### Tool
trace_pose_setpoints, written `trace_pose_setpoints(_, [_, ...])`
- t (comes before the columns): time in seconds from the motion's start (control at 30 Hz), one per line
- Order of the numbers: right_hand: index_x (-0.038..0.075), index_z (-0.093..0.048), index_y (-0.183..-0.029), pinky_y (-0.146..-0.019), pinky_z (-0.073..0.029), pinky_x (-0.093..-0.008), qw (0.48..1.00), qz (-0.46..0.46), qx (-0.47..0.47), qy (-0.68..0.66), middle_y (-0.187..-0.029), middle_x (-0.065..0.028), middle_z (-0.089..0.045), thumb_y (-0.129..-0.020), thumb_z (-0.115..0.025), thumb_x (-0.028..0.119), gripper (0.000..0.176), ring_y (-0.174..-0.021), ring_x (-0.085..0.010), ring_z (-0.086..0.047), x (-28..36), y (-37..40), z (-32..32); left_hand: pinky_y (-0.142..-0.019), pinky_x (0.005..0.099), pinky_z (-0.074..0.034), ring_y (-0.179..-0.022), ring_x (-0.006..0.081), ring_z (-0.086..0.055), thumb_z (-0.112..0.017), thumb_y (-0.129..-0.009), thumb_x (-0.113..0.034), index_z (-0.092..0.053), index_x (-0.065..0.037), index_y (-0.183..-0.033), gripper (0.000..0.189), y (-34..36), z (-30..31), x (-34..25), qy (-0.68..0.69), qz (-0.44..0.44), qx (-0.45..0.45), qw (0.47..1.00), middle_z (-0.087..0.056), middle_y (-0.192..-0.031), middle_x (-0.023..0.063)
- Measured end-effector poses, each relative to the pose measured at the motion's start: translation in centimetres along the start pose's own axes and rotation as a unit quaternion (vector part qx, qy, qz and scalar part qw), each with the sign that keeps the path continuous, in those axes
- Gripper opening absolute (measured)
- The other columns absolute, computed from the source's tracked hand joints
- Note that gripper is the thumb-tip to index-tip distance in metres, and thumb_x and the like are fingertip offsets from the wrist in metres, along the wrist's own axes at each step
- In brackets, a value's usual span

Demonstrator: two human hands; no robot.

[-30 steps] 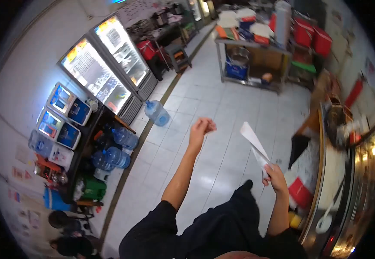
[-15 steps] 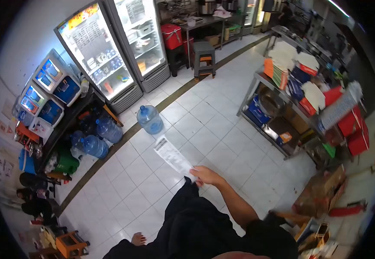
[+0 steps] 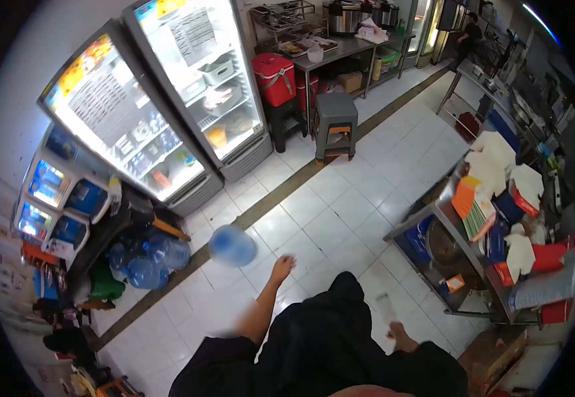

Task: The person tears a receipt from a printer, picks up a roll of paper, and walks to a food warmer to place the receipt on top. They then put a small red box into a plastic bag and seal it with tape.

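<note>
My left hand [image 3: 283, 267] is out in front of me over the tiled floor, its fingers loosely curled with nothing visible in them. Nearest to it stands a large blue water bottle [image 3: 232, 245], upright on the floor and a little blurred. Low at my right side, my right hand [image 3: 401, 337] is closed on a white paper slip [image 3: 385, 307]. The slip is smeared by motion and its print cannot be read. My dark clothing covers the lower middle of the view.
Two lit glass-door fridges [image 3: 193, 79] stand ahead on the left. More water bottles [image 3: 148, 270] lie beside them under a black table. A grey stool [image 3: 335, 122] stands ahead. On the right is a metal shelf table [image 3: 426, 218] with cartons. A person [image 3: 470, 36] is far back.
I have moved forward; the stool and fridges look closer. My right hand has swung back to the right with the paper slip. My left hand has come into view.
</note>
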State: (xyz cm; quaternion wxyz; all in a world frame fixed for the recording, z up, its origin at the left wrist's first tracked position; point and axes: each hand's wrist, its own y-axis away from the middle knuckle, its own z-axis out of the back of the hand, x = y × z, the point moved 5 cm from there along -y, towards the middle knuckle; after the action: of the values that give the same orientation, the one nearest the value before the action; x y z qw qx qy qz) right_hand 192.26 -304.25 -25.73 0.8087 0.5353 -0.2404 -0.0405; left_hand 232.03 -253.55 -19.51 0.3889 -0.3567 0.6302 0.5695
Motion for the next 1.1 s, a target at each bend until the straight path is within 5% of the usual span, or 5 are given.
trace_pose_setpoints(0.4, [0.013,-0.055,-0.071,-0.046,-0.044,-0.0479,0.950,0.128,0.140,-0.249,-0.056,-0.0078,-0.051,-0.089,-0.060,0.018,0.019,-0.046,-0.0348,-0.053,47.5,-16.0,-15.9,-0.114,0.0414,-0.034,-0.134,0.0340,-0.045,-0.042,-0.104,-0.034,-0.054,0.000,-0.134,0.047,-33.4,-12.7,-21.0,-0.400,-0.140,0.307,0.852,-0.048,-0.145,0.0224])
trace_pose_setpoints(0.47, [0.003,-0.062,-0.082,-0.065,-0.050,-0.0550,0.753,0.490,-0.133,0.418,-0.075,-0.0208,-0.063,-0.085,-0.064,0.019,0.016,-0.067,-0.0385,-0.064,67.4,-14.8,-21.3,-0.118,0.0414,-0.029,-0.140,0.0357,-0.037,-0.039,-0.105,-0.037,-0.046,-0.002,-0.143,0.052,-31.0,-15.4,-27.3,-0.355,0.017,0.371,0.858,-0.041,-0.150,0.0223])
trace_pose_setpoints(0.5, [0.001,-0.057,-0.074,-0.066,-0.052,-0.0516,0.919,0.315,-0.002,0.237,-0.073,-0.0221,-0.065,-0.089,-0.060,0.019,0.024,-0.066,-0.0387,-0.066,75.8,-12.2,-23.4,-0.118,0.0416,-0.028,-0.142,0.0354,-0.036,-0.039,-0.105,-0.038,-0.046,-0.002,-0.142,0.052,-33.6,-15.4,-27.0,-0.329,-0.023,0.368,0.869,-0.041,-0.151,0.0222])
trace_pose_setpoints(0.7, [0.007,-0.051,-0.077,-0.043,-0.043,-0.0349,0.914,0.350,0.171,-0.111,-0.050,-0.0035,-0.042,-0.102,-0.049,0.044,0.044,-0.044,-0.0210,-0.054,102.2,-2.5,-33.1,-0.106,0.0425,-0.041,-0.127,0.0315,-0.052,-0.046,-0.103,-0.037,-0.060,-0.007,-0.129,0.043,-53.6,-16.2,-35.2,-0.388,-0.042,0.392,0.833,-0.055,-0.137,0.0195])
trace_pose_setpoints(1.1, [-0.002,-0.057,-0.084,-0.042,-0.049,-0.0360,0.979,0.065,-0.119,-0.153,-0.055,-0.0112,-0.053,-0.101,-0.044,0.037,0.044,-0.040,-0.0250,-0.056,99.2,-8.9,-41.0,-0.083,0.0446,-0.050,-0.095,0.0382,-0.063,-0.058,-0.095,-0.019,-0.065,-0.002,-0.110,0.024,-123.0,-17.2,-87.9,-0.352,-0.418,-0.153,0.823,-0.065,-0.109,0.0196])
